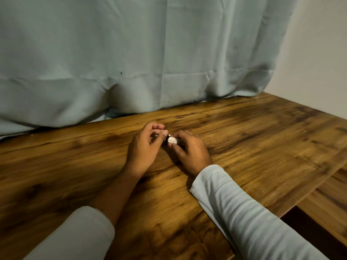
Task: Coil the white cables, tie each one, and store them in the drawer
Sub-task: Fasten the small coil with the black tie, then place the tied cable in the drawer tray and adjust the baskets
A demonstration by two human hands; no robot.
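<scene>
Near the middle of the desk, 2 hands meet over 1 small bundle of white cable, held just above the wood. The right hand grips the coil, its fingers curled round it. The left hand pinches at the coil's left end with thumb and forefinger, where a dark band seems to cross the loops. Whether that band is already fastened I cannot tell.

I judge the tying step to be in hand: the coil looks wound and compact. Next the tie needs cinching while the right hand keeps the loops from springing apart, then the bundle goes to the drawer.

Bare wood lies on all sides of the hands. A curtain drapes onto the far edge. At the right the desk edge drops to a dark gap and a lower wooden panel, possibly the drawer, so the carry would go right and towards the person.
</scene>
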